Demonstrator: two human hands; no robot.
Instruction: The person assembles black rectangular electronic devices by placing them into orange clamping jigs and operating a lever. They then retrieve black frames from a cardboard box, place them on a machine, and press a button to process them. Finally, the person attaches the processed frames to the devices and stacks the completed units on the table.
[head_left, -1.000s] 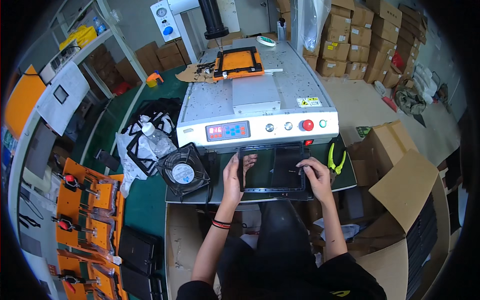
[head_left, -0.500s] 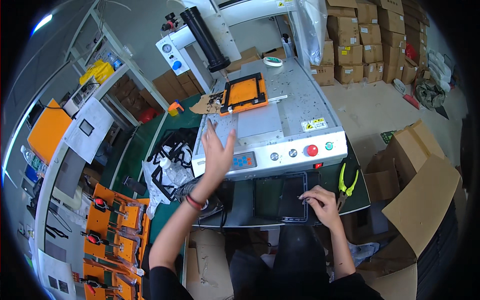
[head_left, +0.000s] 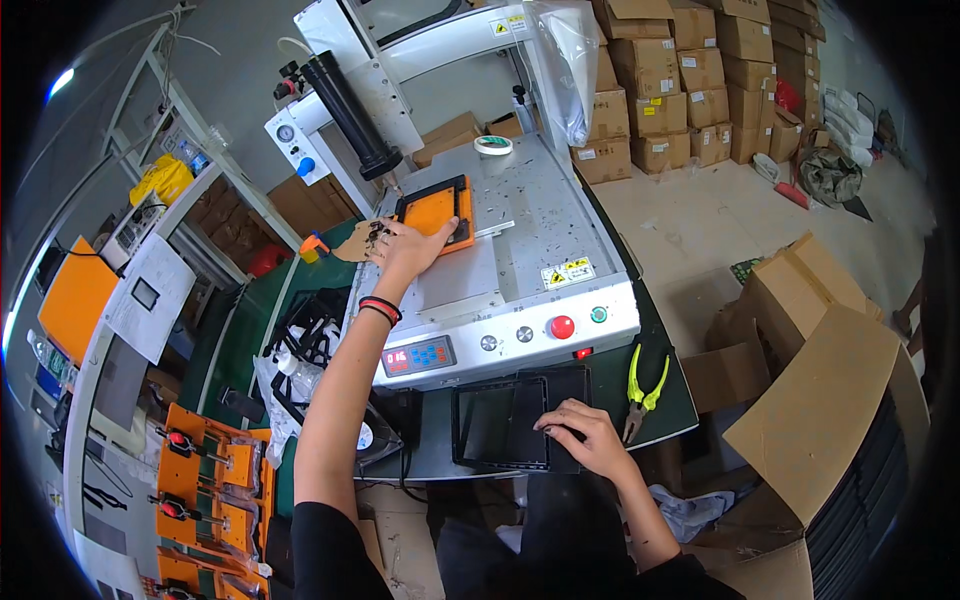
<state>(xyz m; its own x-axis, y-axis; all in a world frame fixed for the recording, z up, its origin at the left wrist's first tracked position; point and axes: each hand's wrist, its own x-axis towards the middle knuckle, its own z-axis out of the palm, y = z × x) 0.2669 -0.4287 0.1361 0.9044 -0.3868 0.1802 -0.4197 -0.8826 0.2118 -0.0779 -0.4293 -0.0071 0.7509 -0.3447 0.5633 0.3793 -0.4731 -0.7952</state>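
My left hand (head_left: 412, 250) reaches over the near edge of an orange fixture (head_left: 430, 213) that carries a black rectangular frame (head_left: 466, 205). Its fingers are spread toward the left side and the thumb lies near the right side. Above the fixture's far end is the tip of a black dispensing cylinder (head_left: 350, 115). Down on the bench my right hand (head_left: 590, 440) is closed, thumb and fingertips pinched at the right bar of another black rectangular frame (head_left: 500, 466). A dark flat panel (head_left: 572, 382) lies partly beneath that frame.
Yellow-handled pliers (head_left: 645, 390) lie right of the frames. The machine's front panel has a red button (head_left: 562, 327). A tape roll (head_left: 493, 146) sits on its bed. An opened carton (head_left: 815, 420) stands at right; orange clamp jigs (head_left: 225, 480) stand at left.
My left hand has moved forward from above the machine's front panel onto the orange fixture. The display has lit up. My right hand stays at the frame; the whole view has shifted.
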